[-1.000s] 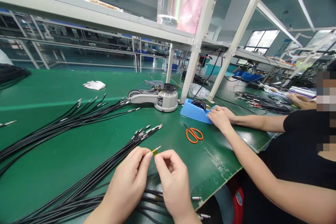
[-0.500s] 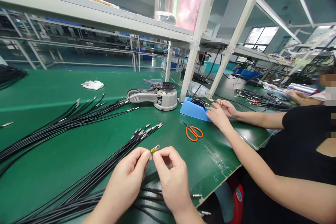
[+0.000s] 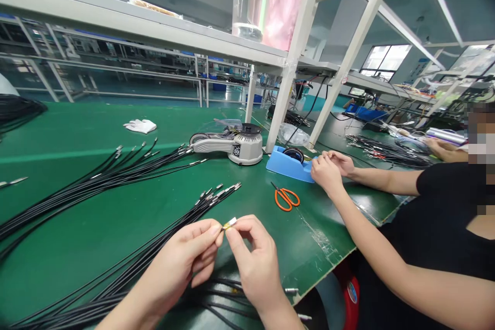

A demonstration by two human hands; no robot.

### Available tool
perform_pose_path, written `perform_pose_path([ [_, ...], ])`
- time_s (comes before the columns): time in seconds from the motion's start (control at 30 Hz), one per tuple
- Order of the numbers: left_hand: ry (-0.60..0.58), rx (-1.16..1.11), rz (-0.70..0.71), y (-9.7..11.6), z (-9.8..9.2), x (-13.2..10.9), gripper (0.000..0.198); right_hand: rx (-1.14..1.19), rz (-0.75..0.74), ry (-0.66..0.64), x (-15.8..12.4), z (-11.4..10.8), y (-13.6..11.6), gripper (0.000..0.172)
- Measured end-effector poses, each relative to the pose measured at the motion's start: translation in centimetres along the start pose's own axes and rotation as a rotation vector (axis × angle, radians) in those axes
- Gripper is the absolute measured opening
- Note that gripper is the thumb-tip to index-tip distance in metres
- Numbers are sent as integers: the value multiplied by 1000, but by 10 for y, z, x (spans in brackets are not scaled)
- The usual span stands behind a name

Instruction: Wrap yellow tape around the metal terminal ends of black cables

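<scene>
Small yellow-and-white banded piece, left of the orange-handled steel scissors, held up above the green laminate surface. It appears to sit at the end of a thin black cable; the join is too small to make out. Left hand and right hand meet there, fingers curled and closed, thumbs and forefingers pinching the piece from both sides. Fanned bundle of black metal-tipped cables lies just ahead of the hands, a second farther left. Whether those tips carry such pieces: cannot tell. Right of the scissors, a neighbouring person's hands are at a blue plastic tape holder.
</scene>
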State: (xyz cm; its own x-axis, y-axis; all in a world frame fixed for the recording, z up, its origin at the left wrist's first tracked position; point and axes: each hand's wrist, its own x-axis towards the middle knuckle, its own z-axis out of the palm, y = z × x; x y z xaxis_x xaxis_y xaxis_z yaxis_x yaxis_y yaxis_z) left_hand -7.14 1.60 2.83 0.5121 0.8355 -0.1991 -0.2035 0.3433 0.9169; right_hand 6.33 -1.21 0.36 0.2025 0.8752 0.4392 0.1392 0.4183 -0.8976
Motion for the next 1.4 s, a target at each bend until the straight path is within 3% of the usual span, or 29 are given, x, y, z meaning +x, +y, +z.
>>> perform_pose_path([
  [0.13, -196, -82, -113, 6, -8, -5, 37, -26, -191, -109, 5, -13, 1, 5],
  [0.33, -391, -40, -236, 6, -17, -8, 35, -3, -250, -393, 18, -32, -9, 9],
  [0.43, -290, 114, -171, 8, -11, -8, 36, -23, -234, -421, 22, -40, -10, 9],
  [0.57, 9, 593, 80, 11, 5, -8, 34, 82, -25, -366, 22, -51, -3, 26],
  [0.63, 65, 778, 158, 10, 11, -7, 33, 115, 65, -334, 20, -54, 0, 17],
  [0.73, 64, 931, 216, 5, 12, -6, 30, 80, 67, -295, 16, -54, 3, 3],
  [0.97, -33, 1019, 360, -3, 11, -4, 25, 80, 74, -216, 9, -50, 4, 2],
  [1.13, -63, 1099, 435, -5, 13, -5, 32, 46, 128, -302, 4, -54, 1, 5],
  [1.27, -42, 1173, 482, -12, 17, -6, 39, -82, 157, -291, 0, -59, -3, 5],
  [1.4, -62, 1204, 423, -11, 20, -5, 41, -181, 107, -307, -3, -62, -5, 6],
])
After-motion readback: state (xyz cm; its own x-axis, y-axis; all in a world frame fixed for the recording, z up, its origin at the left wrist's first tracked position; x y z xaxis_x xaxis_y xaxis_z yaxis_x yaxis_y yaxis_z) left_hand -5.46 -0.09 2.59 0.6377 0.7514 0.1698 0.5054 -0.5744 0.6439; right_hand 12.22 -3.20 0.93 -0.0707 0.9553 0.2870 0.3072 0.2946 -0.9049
